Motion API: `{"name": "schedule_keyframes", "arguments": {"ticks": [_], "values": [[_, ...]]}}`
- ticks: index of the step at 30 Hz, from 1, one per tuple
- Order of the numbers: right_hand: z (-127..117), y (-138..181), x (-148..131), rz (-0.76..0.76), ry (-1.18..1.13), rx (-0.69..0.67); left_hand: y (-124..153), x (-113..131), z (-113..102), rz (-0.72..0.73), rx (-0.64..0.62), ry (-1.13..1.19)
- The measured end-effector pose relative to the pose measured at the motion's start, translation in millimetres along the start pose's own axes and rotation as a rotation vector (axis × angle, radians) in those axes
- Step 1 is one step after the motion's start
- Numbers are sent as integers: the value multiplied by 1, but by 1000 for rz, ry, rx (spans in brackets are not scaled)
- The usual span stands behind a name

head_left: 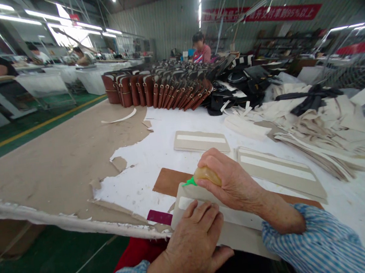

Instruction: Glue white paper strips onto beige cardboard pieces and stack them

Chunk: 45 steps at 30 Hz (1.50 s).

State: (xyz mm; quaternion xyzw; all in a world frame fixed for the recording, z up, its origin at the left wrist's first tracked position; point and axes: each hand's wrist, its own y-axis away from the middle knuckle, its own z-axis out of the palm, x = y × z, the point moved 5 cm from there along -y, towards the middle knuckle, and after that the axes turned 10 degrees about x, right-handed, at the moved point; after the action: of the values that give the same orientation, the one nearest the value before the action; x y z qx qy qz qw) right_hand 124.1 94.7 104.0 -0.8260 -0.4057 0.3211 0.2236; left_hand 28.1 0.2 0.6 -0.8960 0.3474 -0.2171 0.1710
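Observation:
In my right hand point(229, 181) is a squeeze bottle point(209, 176), yellowish and soft, gripped with the fingers round it. Its green nozzle point(190, 181) points left and meets the upper left edge of a pale beige panel point(177, 213). My left hand point(197, 235) lies on that panel with fingers stretched out, beside a white strip point(185, 203). Under the panel is a brown sheet point(167, 181), showing at the far left. A purple strip point(160, 217) pokes out by the panel's left end. The panel's middle is partly hidden by my hands.
Beyond my hands lie beige panels with white strips, one stack point(201, 142) ahead and another point(281, 174) at right. Brown bags point(164, 88) stand in rows at the back. Black pieces point(245, 84) and cream offcuts point(334, 125) pile up at right. A person point(202, 52) sits behind the bags.

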Motion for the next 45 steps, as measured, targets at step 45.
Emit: {"name": "schedule_keyframes", "arguments": {"ticks": [45], "values": [[-20, -9, 14, 128, 128, -144, -2, 1, -2, 36, -3, -91]]}}
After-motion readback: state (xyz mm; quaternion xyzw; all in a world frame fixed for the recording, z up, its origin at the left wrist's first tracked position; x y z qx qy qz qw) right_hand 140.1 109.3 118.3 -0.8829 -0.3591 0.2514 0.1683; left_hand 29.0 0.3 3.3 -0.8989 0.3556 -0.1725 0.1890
